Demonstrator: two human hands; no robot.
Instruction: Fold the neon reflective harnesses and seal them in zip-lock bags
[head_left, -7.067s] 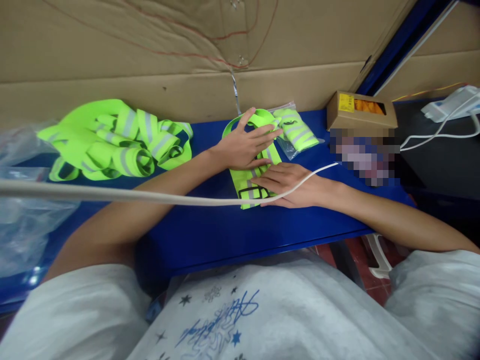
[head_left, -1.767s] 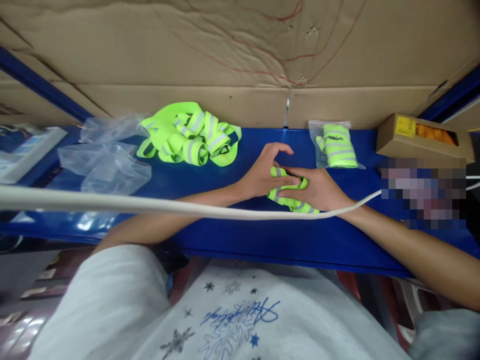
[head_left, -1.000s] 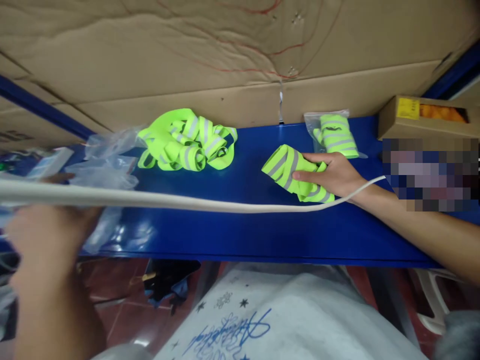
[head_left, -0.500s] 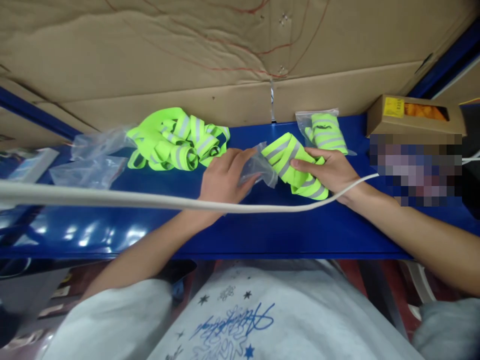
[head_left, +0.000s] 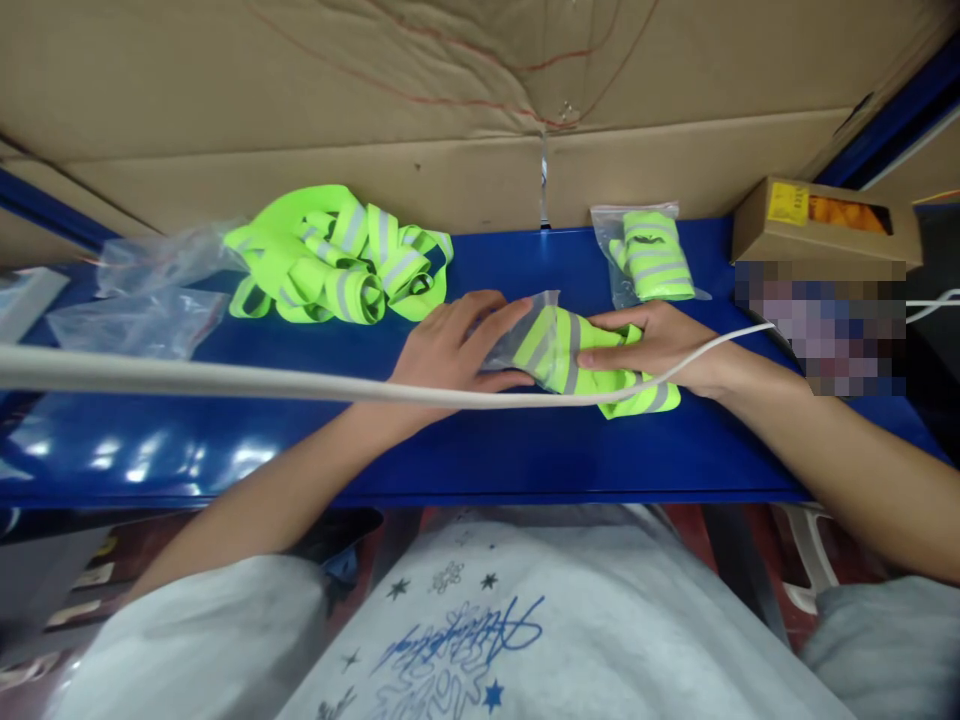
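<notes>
My right hand (head_left: 660,345) grips a folded neon-green reflective vest (head_left: 570,355) on the blue table (head_left: 480,450). The vest's left end sits inside the mouth of a clear plastic bag (head_left: 517,335). My left hand (head_left: 450,345) pinches that bag between thumb and fingers and holds it around the vest. Both hands meet near the table's middle.
A pile of loose neon-green reflective vests (head_left: 337,265) lies at the back left, beside empty clear bags (head_left: 142,300). A bagged vest (head_left: 649,260) and a cardboard box (head_left: 821,220) stand at the back right. A white cable (head_left: 225,380) crosses the view. Cardboard lines the wall behind.
My left hand went to the bags at the left, came back with a clear bag and now has it partly over the folded vest, which my right hand has kept hold of.
</notes>
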